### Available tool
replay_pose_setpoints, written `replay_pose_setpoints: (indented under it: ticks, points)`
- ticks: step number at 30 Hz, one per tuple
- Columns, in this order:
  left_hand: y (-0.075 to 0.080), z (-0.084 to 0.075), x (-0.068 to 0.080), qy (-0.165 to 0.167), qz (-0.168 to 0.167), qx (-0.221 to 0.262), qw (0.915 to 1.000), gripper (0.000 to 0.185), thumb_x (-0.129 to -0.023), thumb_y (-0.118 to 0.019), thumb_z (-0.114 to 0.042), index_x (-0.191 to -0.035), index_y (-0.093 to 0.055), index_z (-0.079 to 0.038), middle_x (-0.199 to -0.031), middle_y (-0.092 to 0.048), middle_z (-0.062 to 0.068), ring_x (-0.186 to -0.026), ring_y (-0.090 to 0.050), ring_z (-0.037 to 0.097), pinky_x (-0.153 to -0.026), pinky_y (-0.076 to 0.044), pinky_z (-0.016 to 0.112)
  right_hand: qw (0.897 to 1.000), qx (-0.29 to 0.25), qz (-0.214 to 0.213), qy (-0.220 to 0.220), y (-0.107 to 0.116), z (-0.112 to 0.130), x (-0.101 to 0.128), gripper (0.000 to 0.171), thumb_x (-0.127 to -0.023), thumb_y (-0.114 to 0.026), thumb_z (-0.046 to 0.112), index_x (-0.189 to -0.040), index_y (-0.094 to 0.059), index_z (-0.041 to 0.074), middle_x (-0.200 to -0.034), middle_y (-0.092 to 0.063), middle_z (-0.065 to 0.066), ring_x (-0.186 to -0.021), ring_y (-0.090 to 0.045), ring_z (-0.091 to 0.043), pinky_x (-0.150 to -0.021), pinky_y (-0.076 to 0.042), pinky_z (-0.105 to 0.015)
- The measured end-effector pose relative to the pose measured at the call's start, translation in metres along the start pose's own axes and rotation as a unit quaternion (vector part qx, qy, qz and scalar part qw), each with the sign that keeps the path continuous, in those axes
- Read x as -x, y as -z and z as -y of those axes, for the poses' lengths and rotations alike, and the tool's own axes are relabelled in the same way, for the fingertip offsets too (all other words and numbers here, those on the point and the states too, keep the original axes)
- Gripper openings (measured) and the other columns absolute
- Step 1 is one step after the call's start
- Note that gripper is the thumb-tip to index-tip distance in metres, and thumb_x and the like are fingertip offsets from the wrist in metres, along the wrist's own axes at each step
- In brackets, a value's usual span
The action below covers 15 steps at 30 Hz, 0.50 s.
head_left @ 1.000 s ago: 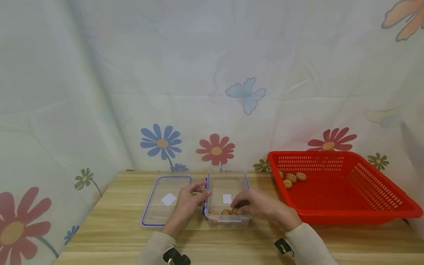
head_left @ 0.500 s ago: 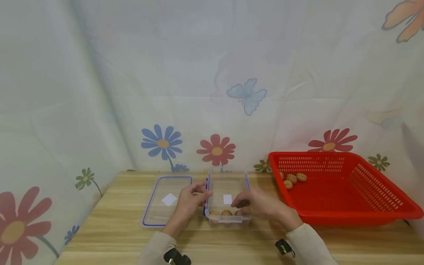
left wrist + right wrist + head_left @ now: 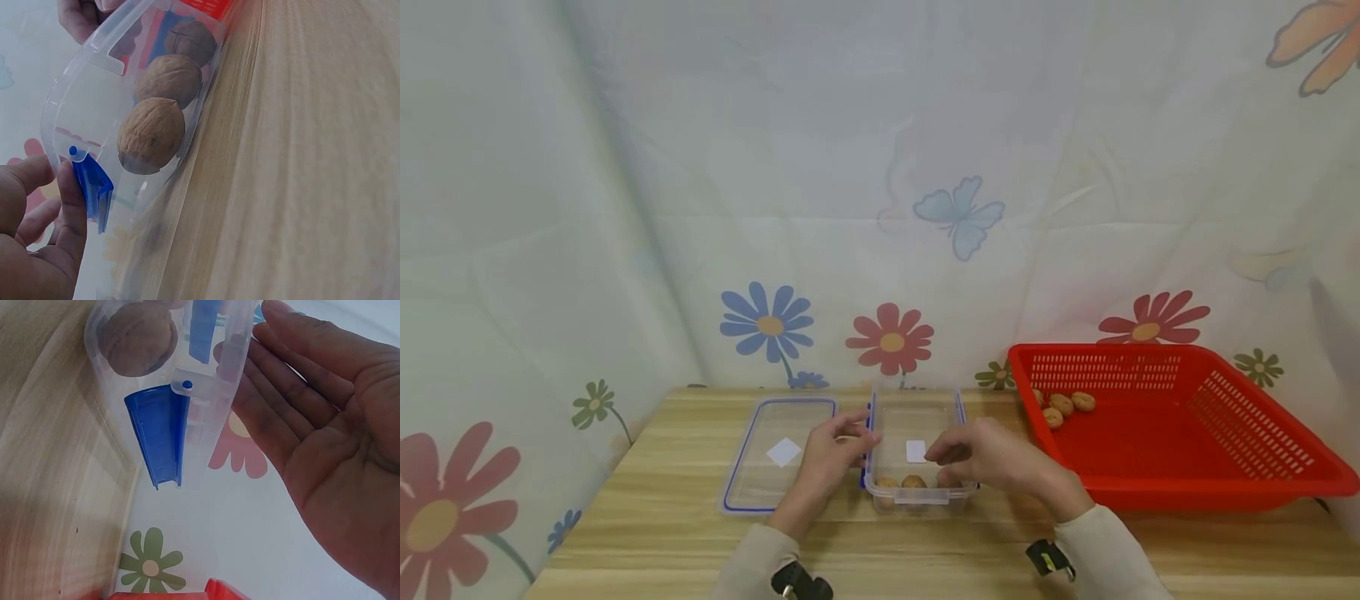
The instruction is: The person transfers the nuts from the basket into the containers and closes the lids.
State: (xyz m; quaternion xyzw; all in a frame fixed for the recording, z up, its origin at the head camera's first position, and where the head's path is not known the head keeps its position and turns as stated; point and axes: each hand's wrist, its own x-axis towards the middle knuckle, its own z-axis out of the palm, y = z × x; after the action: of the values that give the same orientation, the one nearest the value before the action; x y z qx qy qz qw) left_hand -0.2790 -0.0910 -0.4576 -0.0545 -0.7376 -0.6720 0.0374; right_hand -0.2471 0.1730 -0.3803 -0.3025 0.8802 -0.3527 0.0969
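Note:
A clear plastic storage box [image 3: 921,496] with blue side latches stands on the table. Three walnuts [image 3: 152,135] lie in a row along its near end. My left hand [image 3: 831,454] pinches the left rim, its fingers beside a hanging blue latch [image 3: 94,187]. Over the right rim, my right hand [image 3: 1000,458] reaches with loosely bent fingers [image 3: 275,412] just inside the box. No walnut shows between them. The right walnut [image 3: 137,340] sits low in the box, partly behind that hand in the head view. A white label [image 3: 916,451] shows in the box.
On the left lies the clear lid [image 3: 752,509] with a blue seal and a white label. A red plastic basket [image 3: 1195,481] stands at the right, several walnuts [image 3: 1060,406] in its left corner. A flowered curtain [image 3: 820,167] hangs behind the wooden table [image 3: 647,517].
My right hand has let go of the right walnut at the box's near end and shifted slightly to the right. The left hand stays at the left rim.

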Motion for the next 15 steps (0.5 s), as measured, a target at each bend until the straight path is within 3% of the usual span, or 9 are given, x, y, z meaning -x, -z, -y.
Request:
replay_pose_setpoints:
  ticks: [15]
  points:
    - [0.0015,0.0000,0.0014,-0.008,0.004,-0.010,0.9999,0.044,-0.094,-0.082,-0.008,-0.133,-0.068,0.006,-0.102,-0.070,0.013,-0.078,-0.068,0.018,-0.068,-0.064,0.032,1.000,-0.004,-0.008,0.005,0.0026,0.0013,0.0017,0.021,-0.093,-0.084,0.012,-0.114,-0.082,0.014,-0.110,-0.078,0.000,-0.095,-0.072,-0.014,-0.091,-0.062,-0.039]
